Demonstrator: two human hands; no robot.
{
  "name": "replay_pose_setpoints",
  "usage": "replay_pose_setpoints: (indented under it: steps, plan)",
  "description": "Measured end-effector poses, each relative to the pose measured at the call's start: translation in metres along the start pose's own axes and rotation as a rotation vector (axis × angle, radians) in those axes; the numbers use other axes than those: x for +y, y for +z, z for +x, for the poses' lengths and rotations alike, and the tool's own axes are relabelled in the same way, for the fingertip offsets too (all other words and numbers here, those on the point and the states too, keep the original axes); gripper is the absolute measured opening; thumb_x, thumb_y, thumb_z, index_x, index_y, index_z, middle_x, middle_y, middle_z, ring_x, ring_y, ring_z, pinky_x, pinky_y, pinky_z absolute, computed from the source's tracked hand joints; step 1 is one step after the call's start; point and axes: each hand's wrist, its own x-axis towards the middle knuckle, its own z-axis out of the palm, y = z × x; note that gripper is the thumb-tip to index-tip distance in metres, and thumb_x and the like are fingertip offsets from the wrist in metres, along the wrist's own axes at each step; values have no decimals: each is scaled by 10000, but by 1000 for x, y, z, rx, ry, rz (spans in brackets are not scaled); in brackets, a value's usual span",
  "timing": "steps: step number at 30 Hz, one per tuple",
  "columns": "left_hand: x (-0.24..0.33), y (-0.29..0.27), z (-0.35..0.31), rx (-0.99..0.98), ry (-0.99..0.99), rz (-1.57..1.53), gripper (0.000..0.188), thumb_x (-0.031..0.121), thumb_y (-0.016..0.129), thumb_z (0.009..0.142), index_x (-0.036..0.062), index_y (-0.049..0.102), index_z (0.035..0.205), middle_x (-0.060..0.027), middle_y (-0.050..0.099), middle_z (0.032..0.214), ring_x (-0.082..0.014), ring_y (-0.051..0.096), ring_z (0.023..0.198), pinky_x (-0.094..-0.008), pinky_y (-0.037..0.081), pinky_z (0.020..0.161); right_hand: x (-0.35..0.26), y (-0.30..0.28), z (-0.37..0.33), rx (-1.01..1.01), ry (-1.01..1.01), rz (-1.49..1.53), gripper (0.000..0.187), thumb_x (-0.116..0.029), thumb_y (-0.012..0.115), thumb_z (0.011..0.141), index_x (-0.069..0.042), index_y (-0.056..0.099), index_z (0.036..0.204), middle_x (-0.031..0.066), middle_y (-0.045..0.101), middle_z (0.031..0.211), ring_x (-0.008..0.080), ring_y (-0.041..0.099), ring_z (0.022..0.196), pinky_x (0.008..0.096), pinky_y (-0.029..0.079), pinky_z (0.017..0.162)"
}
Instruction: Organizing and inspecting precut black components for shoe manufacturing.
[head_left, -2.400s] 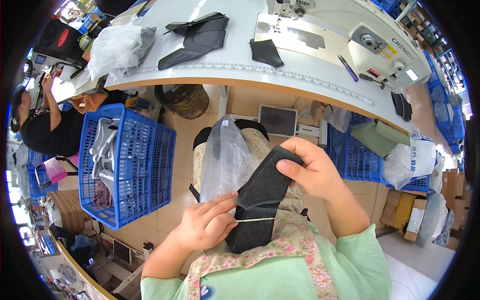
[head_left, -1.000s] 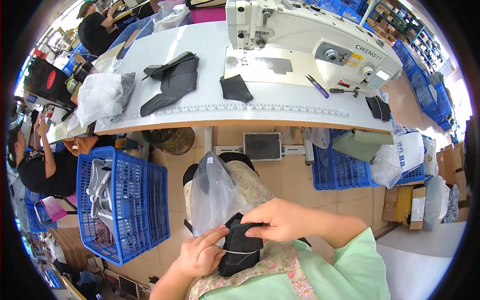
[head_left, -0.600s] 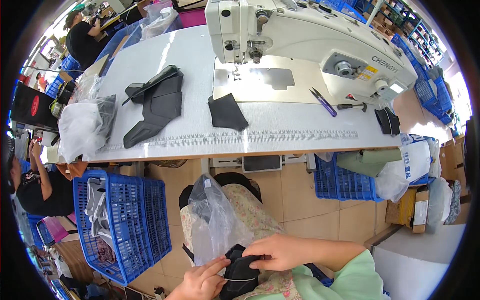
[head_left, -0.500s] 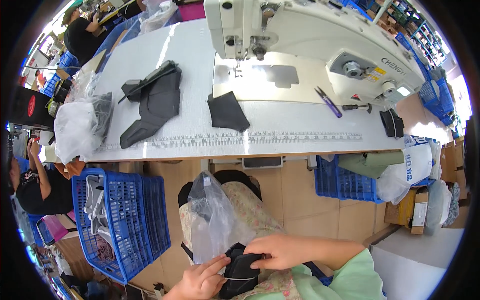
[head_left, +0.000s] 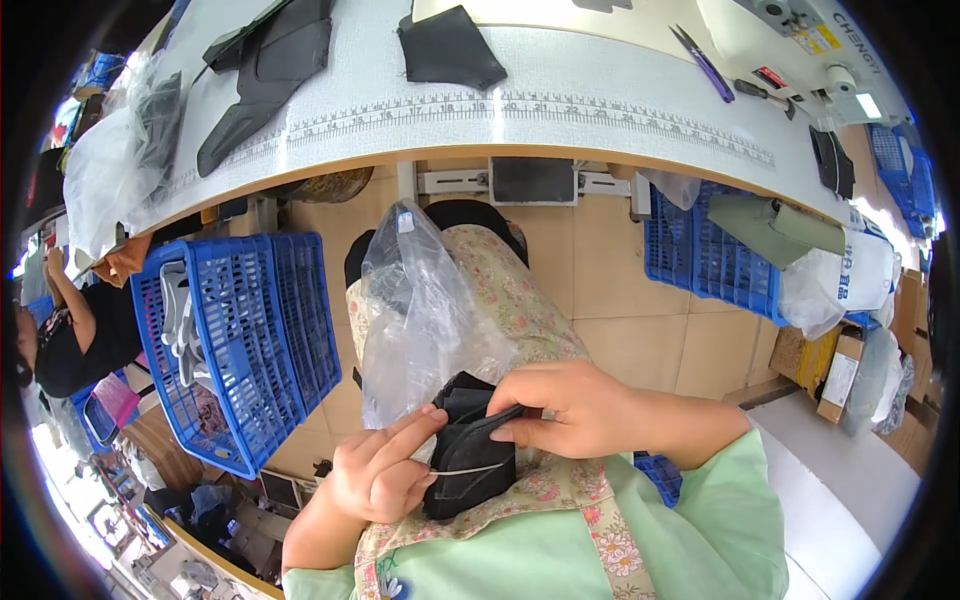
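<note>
On my lap is a bundle of black cut fabric pieces (head_left: 470, 447), with a thin pale band (head_left: 468, 471) across it. My left hand (head_left: 385, 465) is closed on the bundle's left side, its fingers by the band. The upper right edge of the bundle is pinched between the thumb and fingers of my right hand (head_left: 560, 408). Just beyond my hands, a clear plastic bag (head_left: 420, 310) lies over the floral apron (head_left: 510, 290) on my legs.
Ahead stands a white sewing table (head_left: 370, 130) with black pieces (head_left: 450, 50), purple-handled snips (head_left: 705, 65) and a screwdriver (head_left: 762, 95). Blue crates (head_left: 250, 330) stand at left, with another blue crate (head_left: 700, 245) under the table's right side. A person (head_left: 85, 330) is at far left.
The view has tilted down, so the table sits higher in the picture and more of my lap shows. Both hands still hold the black bundle; my right fingers still grip its edge.
</note>
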Motion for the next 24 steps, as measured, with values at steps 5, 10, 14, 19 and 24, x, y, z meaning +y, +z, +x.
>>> replay_pose_setpoints:
  steps: [5,10,14,19,24]
  plan:
    - [7,-7,-10,-2,12,3,257,53,614,738,42,364,798,-278,626,1004,-279,683,745,-242,416,407,-3,10,-1,57,-276,-87,147,-89,635,789,-61,558,911,101,577,818,283,585,723,369,465,629]
    - [13,-8,-14,7,47,36,254,65,606,733,46,356,774,-293,624,996,-282,684,751,-231,394,393,-2,19,-3,85,-478,-146,167,-69,633,770,-70,549,915,95,566,848,279,579,703,381,455,600]
    - [16,-9,-20,-17,55,54,257,65,605,743,53,350,768,-301,621,993,-303,684,789,-227,392,389,-10,19,-3,-5,-388,-152,192,-84,648,756,-67,530,906,91,559,868,285,577,789,384,458,660]
    - [17,-6,-20,24,98,86,270,83,618,762,59,350,780,-297,621,994,-308,683,803,-224,392,390,-18,14,4,-131,-127,-120,239,-105,678,735,-48,514,899,122,538,1005,306,550,960,382,453,794]
    - [17,-9,-19,33,111,102,285,93,633,759,61,351,792,-297,622,989,-306,683,800,-221,394,395,-11,22,7,-86,-284,-14,324,-83,695,718,-5,468,937,166,446,1179,341,518,1018,376,447,829]
